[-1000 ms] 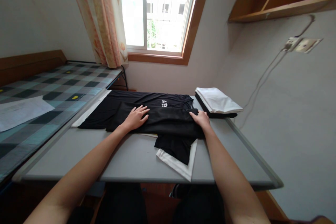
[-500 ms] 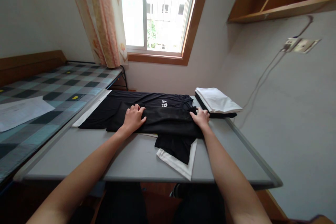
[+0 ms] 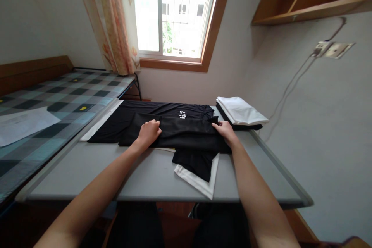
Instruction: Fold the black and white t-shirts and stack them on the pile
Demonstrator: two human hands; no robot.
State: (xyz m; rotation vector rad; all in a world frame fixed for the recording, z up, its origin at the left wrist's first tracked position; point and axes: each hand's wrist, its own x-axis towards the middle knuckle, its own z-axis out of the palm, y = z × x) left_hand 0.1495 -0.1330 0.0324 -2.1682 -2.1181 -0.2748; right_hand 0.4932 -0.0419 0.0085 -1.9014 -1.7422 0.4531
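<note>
A black T-shirt [image 3: 151, 109] with white lettering lies across the grey table [image 3: 75, 170]. Its near part, a smoother black panel, is folded lengthwise over it; I cannot tell whether this belongs to a second garment. My left hand [image 3: 149, 132] is closed on the panel's cloth left of its middle, fingers curled. At the collar end, my right hand [image 3: 226, 130] pinches the panel's right edge between thumb and fingers. A black sleeve [image 3: 193, 162] sticks out toward me. Under it shows the sleeve of a white garment [image 3: 193, 180], whose white edge also shows at the far left.
Folded white and black clothes [image 3: 241, 110] are stacked at the table's back right, by the wall. To the left stands a bed with a checked mattress [image 3: 95, 93] and papers [image 3: 27, 124] on it. A curtain [image 3: 116, 23] hangs beside the window.
My left hand's fingers have curled in from a more spread pose and now grip the cloth. My right hand has shifted slightly right, and the folded panel's right end has moved a little with it.
</note>
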